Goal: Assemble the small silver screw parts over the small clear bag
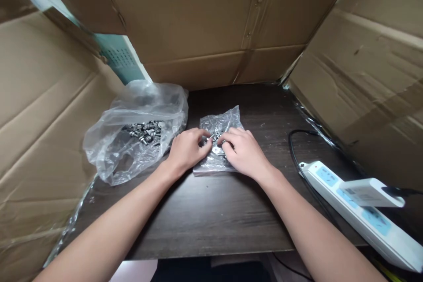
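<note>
A small clear plastic bag (220,120) lies flat on the dark table, with small metal parts (217,150) showing between my hands. My left hand (189,149) is closed at the bag's left side, its thumb and forefinger bent toward each other over the parts. From the right, my right hand (244,152) grips the bag with curled fingers, its thumb and forefinger close to the same parts. Whether either hand also pinches a single part is too small to tell. Left of my hands sits a larger clear bag (112,141), open, with many metal bolts (147,132) inside.
Cardboard walls (205,17) enclose the brown wooden table (211,220) at the back and both sides. On the right lies a white power strip (357,211) with a white adapter (370,191) plugged in. A black cable (291,145) curves beside the strip.
</note>
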Demonstrator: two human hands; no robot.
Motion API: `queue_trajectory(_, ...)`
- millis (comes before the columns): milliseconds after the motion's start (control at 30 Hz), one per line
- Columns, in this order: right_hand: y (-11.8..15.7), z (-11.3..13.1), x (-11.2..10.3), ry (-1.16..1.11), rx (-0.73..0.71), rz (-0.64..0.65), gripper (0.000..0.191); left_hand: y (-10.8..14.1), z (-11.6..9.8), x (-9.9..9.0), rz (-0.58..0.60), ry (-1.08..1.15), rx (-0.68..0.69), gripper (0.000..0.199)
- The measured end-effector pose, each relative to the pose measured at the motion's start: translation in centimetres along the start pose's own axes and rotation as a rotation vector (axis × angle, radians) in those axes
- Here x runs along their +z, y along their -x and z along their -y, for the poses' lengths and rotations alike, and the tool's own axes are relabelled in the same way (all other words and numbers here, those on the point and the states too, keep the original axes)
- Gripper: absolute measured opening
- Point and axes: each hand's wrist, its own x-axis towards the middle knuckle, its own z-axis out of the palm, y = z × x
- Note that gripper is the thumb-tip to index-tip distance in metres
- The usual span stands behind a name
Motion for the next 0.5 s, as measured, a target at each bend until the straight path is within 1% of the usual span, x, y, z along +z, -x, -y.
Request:
queue_trajectory(133, -0.04, 0.31, 0.58, 0.035, 0.023, -0.050, 0.026, -0.03, 0.52, 0.26, 0.003, 0.018, 0.006, 0.021)
queue_trajectory(300, 0.04, 0.46, 0.83, 0.039, 0.043, -0.141, 0.021, 0.16, 0.32, 0.05, 0.008, -0.023, -0.056, 0.026)
queue_trajectory(400, 0.06, 0.26, 0.77, 0.009, 0.042, -0.187, 0.017, 0.23, 0.14, -0.18, 0.044, -0.044, -0.085, 0.024)
queue_trajectory(500, 0.08, 0.12, 0.75, -0.027, 0.032, -0.192, 0.017, 0.30, -0.11, -0.36, 0.087, -0.065, -0.097, 0.024)
